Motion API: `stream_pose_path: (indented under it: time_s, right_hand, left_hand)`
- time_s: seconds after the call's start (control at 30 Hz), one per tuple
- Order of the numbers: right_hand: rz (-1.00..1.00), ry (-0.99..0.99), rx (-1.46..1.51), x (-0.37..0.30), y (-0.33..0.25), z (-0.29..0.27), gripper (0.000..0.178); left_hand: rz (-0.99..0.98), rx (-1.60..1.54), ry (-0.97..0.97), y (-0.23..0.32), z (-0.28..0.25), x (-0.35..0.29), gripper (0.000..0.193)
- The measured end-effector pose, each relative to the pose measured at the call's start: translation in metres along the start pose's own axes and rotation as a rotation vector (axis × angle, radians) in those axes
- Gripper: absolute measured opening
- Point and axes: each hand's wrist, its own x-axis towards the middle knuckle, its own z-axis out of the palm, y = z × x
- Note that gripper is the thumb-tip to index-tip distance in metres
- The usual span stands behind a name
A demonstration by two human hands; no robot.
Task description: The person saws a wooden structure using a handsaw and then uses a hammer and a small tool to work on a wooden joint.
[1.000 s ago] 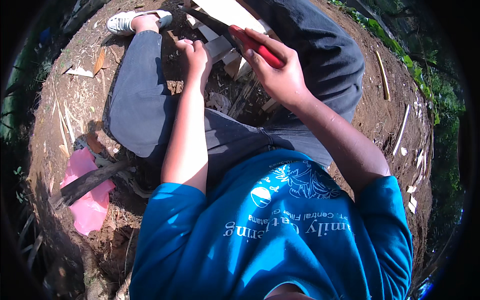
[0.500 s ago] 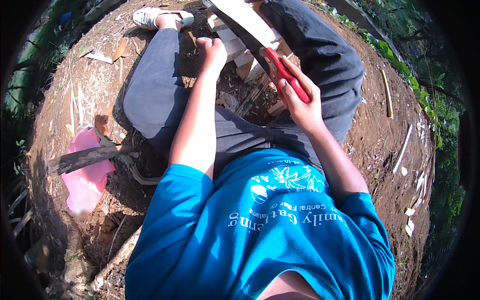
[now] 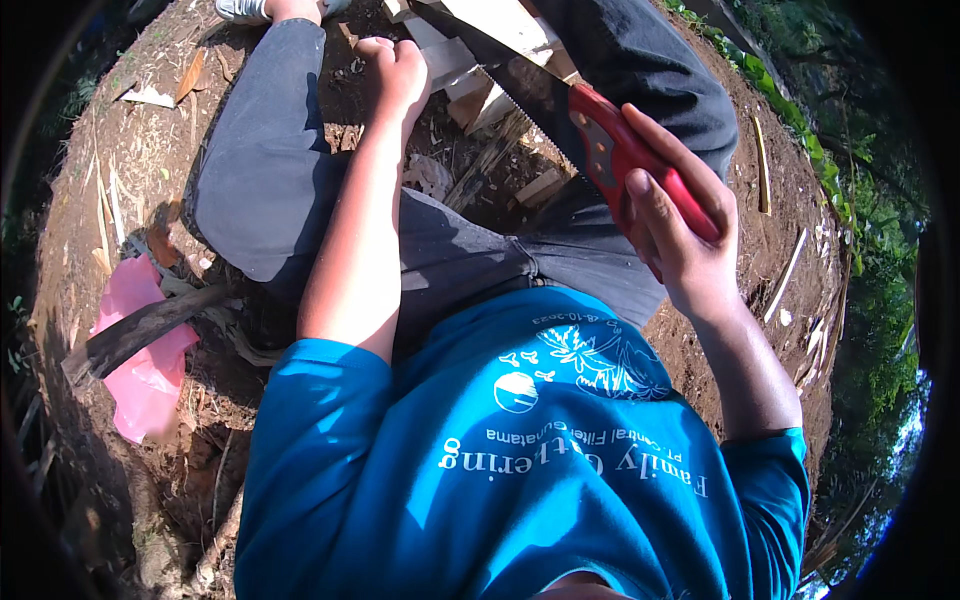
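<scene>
A hand saw (image 3: 607,125) with a red handle is gripped in my right hand (image 3: 690,225), its fingers wrapped round the handle. The dark toothed blade runs up and to the left, over the gap between my legs. Closed into a fist, my left hand (image 3: 395,80) is beside the wooden blocks (image 3: 490,105) at the upper middle. Whatever its curled fingers hold, if anything, is hidden. The blade's far end reaches the pale wood beyond that hand, and I cannot tell whether it touches.
My bent legs in dark trousers frame the wood pieces. On the soil to the left lies a pink plastic sheet (image 3: 140,375) under a dark stick (image 3: 140,330). Thin wood strips (image 3: 763,165) are scattered on the right, with green plants along the edge.
My right hand has drawn the saw back toward me and to the right, and the blade now shows its dark side. My left hand stays closed by the blocks. The whole view has shifted slightly.
</scene>
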Motion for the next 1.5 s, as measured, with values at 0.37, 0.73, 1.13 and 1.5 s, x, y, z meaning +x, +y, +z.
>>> stream_pose_path:
  time_s: [0.37, 0.73, 1.13, 1.5]
  right_hand:
    - [-0.342, 0.143, 0.196, 0.135, 0.062, 0.106, 0.035]
    - [0.032, 0.063, 0.097, -0.086, 0.036, -0.009, 0.051]
    - [-0.135, 0.0, 0.154, 0.049, 0.027, 0.04, 0.044]
    - [-0.312, 0.09, 0.198, 0.125, 0.073, 0.105, 0.041]
  left_hand:
    - [-0.088, -0.054, 0.001, -0.003, -0.006, 0.005, 0.042]
    - [-0.046, -0.096, 0.034, -0.006, 0.002, 0.018, 0.038]
    - [0.086, -0.164, 0.069, -0.092, 0.032, 0.035, 0.061]
    - [0.05, 0.058, 0.058, -0.041, 0.003, 0.025, 0.038]
